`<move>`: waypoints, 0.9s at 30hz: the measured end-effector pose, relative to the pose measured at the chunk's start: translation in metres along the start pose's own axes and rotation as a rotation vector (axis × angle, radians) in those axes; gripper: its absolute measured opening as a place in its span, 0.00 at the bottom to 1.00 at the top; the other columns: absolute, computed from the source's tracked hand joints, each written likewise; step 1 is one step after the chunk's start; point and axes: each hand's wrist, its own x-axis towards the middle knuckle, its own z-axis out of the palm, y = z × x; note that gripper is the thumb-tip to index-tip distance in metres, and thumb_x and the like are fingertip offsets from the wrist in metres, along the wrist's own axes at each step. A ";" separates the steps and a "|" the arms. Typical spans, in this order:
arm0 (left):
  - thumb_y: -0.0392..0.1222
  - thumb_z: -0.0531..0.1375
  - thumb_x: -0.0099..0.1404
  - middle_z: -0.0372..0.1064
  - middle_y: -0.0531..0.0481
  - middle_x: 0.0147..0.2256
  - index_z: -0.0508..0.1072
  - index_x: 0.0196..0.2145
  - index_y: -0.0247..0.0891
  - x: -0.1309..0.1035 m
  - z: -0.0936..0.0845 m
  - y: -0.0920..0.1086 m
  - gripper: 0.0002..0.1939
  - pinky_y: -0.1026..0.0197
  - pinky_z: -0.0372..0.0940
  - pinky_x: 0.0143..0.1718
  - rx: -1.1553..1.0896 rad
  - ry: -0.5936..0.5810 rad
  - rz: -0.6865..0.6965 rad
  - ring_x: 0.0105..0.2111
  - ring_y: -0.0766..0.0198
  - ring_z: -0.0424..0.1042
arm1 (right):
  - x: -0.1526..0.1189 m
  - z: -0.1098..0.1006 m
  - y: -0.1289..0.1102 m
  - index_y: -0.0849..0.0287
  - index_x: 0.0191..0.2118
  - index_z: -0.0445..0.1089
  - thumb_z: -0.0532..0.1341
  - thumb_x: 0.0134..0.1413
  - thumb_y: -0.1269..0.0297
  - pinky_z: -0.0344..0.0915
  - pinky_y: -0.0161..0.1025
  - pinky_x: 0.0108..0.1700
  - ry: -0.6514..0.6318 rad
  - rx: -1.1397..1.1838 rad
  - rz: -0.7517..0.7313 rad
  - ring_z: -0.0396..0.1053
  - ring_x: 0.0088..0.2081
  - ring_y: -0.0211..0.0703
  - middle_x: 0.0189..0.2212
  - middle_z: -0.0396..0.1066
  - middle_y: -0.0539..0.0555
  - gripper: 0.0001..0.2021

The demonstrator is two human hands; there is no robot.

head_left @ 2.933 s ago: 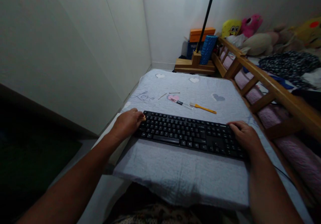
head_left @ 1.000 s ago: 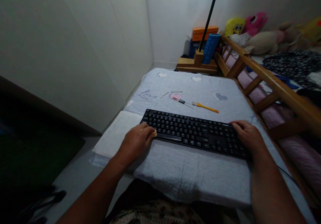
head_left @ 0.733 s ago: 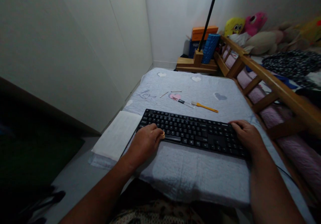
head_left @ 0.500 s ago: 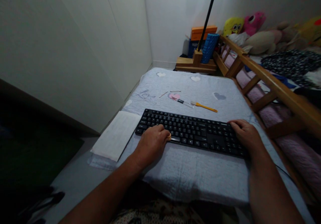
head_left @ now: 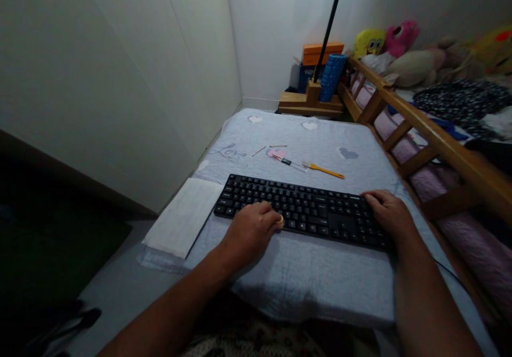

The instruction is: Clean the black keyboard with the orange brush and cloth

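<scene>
A black keyboard (head_left: pixel 312 208) lies slightly slanted on the light blue patterned cloth (head_left: pixel 320 272). My left hand (head_left: pixel 256 228) is closed over the keyboard's front edge, near the space bar. Between its fingers shows a small yellowish piece (head_left: pixel 281 221), mostly hidden by them. At the keyboard's right end rests my right hand (head_left: pixel 387 213), its thumb and fingers around the corner. Beyond the keyboard lie a brush with a yellow handle (head_left: pixel 328 171), a thin tool with a black middle (head_left: pixel 286 161) and two thin sticks (head_left: pixel 278 146).
A folded white cloth or paper (head_left: pixel 182 216) lies left of the keyboard. Along the right side runs a wooden bed rail (head_left: pixel 436 133), with plush toys behind it. A cable leads off at the right. White cabinet doors (head_left: pixel 132 80) stand on the left.
My left hand has slid a little to the right along the keyboard's front edge with the yellowish piece. My right hand has stayed at the right end.
</scene>
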 end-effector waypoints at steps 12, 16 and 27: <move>0.40 0.57 0.70 0.73 0.47 0.37 0.78 0.38 0.39 -0.016 -0.027 -0.058 0.09 0.60 0.63 0.38 0.236 0.072 -0.341 0.37 0.60 0.72 | 0.000 0.000 -0.002 0.56 0.33 0.77 0.54 0.54 0.54 0.66 0.48 0.53 0.018 0.004 -0.010 0.73 0.44 0.53 0.39 0.78 0.59 0.17; 0.40 0.57 0.70 0.73 0.46 0.36 0.78 0.37 0.38 -0.009 -0.020 -0.047 0.10 0.60 0.63 0.37 0.216 0.056 -0.295 0.36 0.60 0.72 | -0.001 0.000 -0.002 0.56 0.33 0.77 0.54 0.54 0.54 0.66 0.48 0.53 0.023 0.009 -0.004 0.73 0.44 0.53 0.39 0.78 0.59 0.16; 0.41 0.55 0.72 0.73 0.45 0.36 0.79 0.37 0.38 0.010 -0.009 -0.022 0.13 0.58 0.62 0.39 0.184 -0.007 -0.207 0.37 0.59 0.71 | -0.001 -0.001 -0.006 0.57 0.32 0.77 0.54 0.54 0.55 0.66 0.48 0.53 0.008 0.013 0.005 0.73 0.45 0.53 0.39 0.78 0.59 0.16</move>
